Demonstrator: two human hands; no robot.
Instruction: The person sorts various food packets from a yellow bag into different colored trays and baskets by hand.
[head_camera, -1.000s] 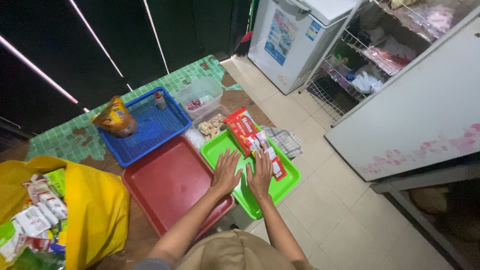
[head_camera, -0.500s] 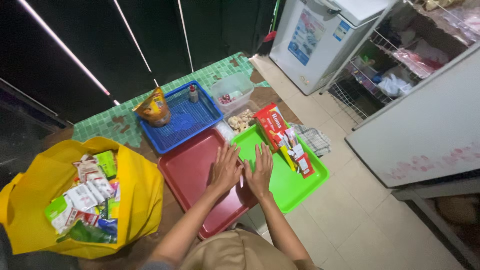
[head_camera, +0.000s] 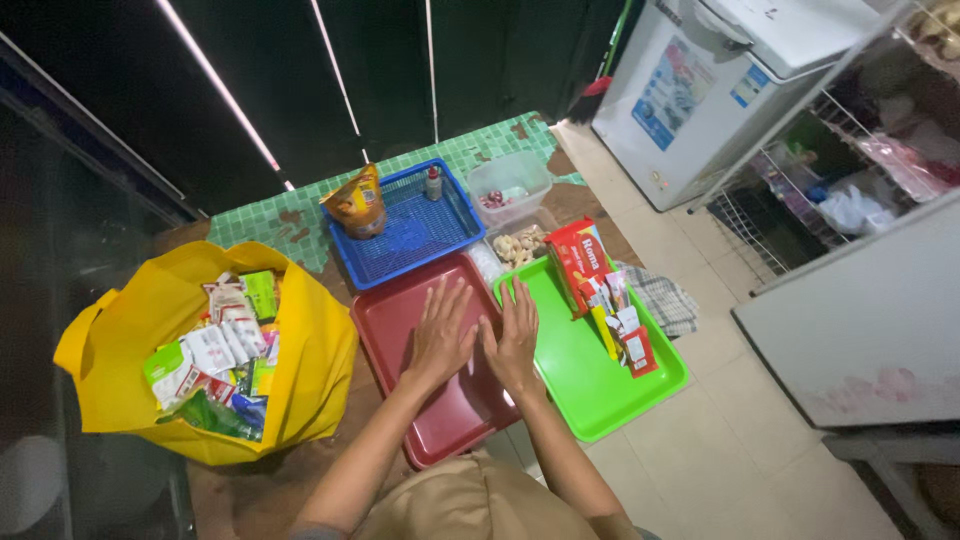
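The left hand (head_camera: 440, 335) is lying flat and open, fingers spread, on the red tray (head_camera: 400, 330). The right hand (head_camera: 513, 340) is also resting open, palm down, over the edge where the red tray is meeting the green tray (head_camera: 590, 385). Neither is gripping anything. Packets (head_camera: 600, 290) are sitting along the green tray's far side. A blue basket (head_camera: 415, 235) is standing behind the red tray, and a yellow bag (head_camera: 120, 370) full of packets is sitting to the left on the surface.

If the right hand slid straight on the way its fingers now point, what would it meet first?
Probably the clear tub of pale snacks just past the green tray. The right hand points up-frame, fingertips near that tray's far corner; depth is unclear.
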